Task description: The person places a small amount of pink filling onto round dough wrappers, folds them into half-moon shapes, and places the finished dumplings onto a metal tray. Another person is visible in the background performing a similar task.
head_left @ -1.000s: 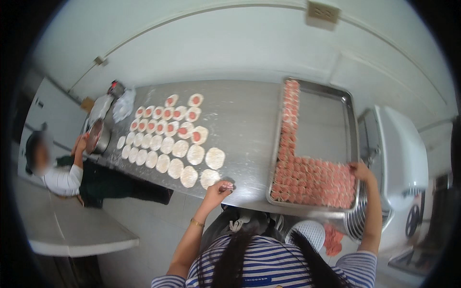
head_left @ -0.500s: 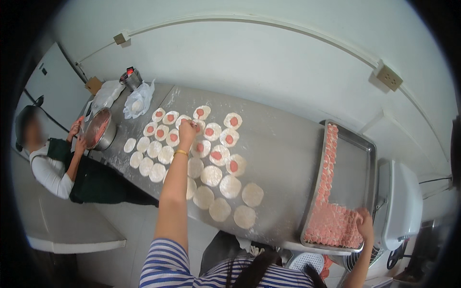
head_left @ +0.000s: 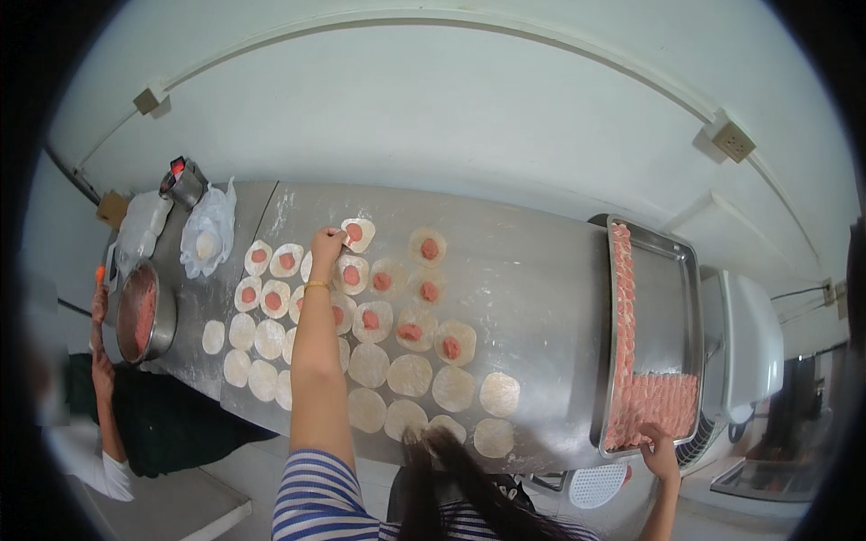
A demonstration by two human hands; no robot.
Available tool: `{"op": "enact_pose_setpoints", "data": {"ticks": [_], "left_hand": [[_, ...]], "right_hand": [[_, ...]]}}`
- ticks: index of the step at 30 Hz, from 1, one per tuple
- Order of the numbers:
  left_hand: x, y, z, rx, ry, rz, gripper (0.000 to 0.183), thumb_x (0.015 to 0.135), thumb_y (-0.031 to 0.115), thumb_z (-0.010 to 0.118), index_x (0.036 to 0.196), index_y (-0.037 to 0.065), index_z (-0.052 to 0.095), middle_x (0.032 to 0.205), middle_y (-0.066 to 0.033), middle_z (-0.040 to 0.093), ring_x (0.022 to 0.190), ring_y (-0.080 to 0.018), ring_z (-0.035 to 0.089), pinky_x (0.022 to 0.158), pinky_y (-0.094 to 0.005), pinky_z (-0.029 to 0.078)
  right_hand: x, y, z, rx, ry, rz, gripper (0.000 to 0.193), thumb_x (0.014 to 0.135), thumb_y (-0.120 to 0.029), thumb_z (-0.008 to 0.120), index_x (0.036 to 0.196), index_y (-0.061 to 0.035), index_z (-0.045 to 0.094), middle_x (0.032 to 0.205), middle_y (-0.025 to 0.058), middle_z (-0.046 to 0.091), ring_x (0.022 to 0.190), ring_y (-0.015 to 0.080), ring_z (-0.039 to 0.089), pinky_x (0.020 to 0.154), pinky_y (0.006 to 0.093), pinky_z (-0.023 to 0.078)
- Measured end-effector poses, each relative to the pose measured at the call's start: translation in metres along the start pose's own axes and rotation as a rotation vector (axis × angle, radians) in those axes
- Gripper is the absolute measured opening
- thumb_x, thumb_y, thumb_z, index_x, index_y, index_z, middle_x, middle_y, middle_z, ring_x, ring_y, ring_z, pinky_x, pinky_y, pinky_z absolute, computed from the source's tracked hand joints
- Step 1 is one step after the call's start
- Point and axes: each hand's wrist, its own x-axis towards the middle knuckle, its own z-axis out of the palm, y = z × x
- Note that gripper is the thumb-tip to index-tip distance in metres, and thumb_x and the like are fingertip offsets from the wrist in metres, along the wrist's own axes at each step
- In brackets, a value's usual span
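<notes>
My left hand (head_left: 327, 245) reaches far across the table, thumb and fingertips pinched at the left edge of a round dough wrapper (head_left: 364, 243) with a lump of pink filling. Several other wrappers with pink filling (head_left: 373, 320) lie around it in rows. Plain floury wrappers (head_left: 409, 375) lie on the nearer side. At the right, my right hand (head_left: 661, 451) is over the near end of a metal tray (head_left: 693, 298), fingers closed down at a block of pink pieces (head_left: 657, 401); what is between them is hidden. My left forearm covers some wrappers.
A co-worker's hands (head_left: 102, 347) hold an orange-tipped tool beside a steel bowl of pink filling (head_left: 162, 320) at the left. Behind stand a white plastic bag (head_left: 209, 242) and a metal container (head_left: 185, 187). A white machine (head_left: 744, 334) stands right of the tray.
My left fingertips have come to the edge of the farthest filled wrapper. My right hand has shifted leftward along the tray's near end. The view has turned; the co-worker sits nearer its left rim.
</notes>
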Motion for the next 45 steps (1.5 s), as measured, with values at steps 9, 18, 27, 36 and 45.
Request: {"op": "enact_pose_setpoints", "data": {"ticks": [9, 18, 27, 36, 45], "left_hand": [[-0.114, 0.064, 0.045, -1.077, -0.608, -0.337, 0.009, 0.089, 0.013, 0.053, 0.094, 0.006, 0.054, 0.082, -0.0034, 0.058, 0.07, -0.0145, 0.057, 0.06, -0.0252, 0.05], [-0.405, 0.131, 0.13, -0.949, -0.91, -0.591, 0.024, 0.09, 0.008, 0.047, 0.113, 0.002, 0.052, 0.095, -0.0037, 0.058, 0.091, -0.0139, 0.057, 0.081, -0.0272, 0.049], [-0.489, 0.069, 0.162, -0.095, -0.677, -0.196, 0.025, 0.092, 0.006, 0.045, 0.111, -0.004, 0.057, 0.092, -0.002, 0.056, 0.08, -0.0082, 0.056, 0.068, -0.0246, 0.052], [-0.505, 0.061, 0.171, -0.289, -0.572, -0.105, 0.027, 0.085, -0.004, 0.054, 0.111, -0.004, 0.061, 0.092, -0.008, 0.065, 0.078, -0.0115, 0.063, 0.065, -0.0233, 0.054], [-0.511, 0.059, 0.17, -0.473, -0.564, -0.155, 0.012, 0.087, 0.004, 0.061, 0.097, 0.001, 0.056, 0.085, -0.0041, 0.062, 0.075, -0.009, 0.059, 0.068, -0.0238, 0.052]], "right_hand": [[0.05, -0.062, 0.054, 0.348, 0.078, -0.143, 0.037, 0.075, 0.002, 0.055, 0.111, -0.0029, 0.063, 0.11, 0.0145, 0.063, 0.105, 0.0284, 0.059, 0.095, 0.0334, 0.043], [0.089, -0.087, 0.165, 1.685, -0.085, 0.179, 0.025, 0.091, -0.009, 0.057, 0.115, -0.0011, 0.059, 0.102, 0.0068, 0.064, 0.094, 0.0144, 0.061, 0.083, 0.0296, 0.049], [0.051, -0.021, 0.221, 0.912, 0.101, 0.242, 0.025, 0.082, -0.006, 0.06, 0.105, 0.0037, 0.063, 0.086, 0.0085, 0.068, 0.077, 0.0142, 0.063, 0.072, 0.0279, 0.049], [0.048, -0.014, 0.223, 1.034, 0.136, -0.05, 0.026, 0.077, 0.0, 0.063, 0.103, 0.0026, 0.065, 0.091, 0.0125, 0.068, 0.079, 0.0143, 0.064, 0.073, 0.0273, 0.05], [0.046, -0.025, 0.186, 1.351, -0.071, 0.009, 0.021, 0.079, 0.002, 0.065, 0.099, 0.0033, 0.064, 0.094, 0.0068, 0.066, 0.083, 0.0145, 0.063, 0.077, 0.0276, 0.049]]}}
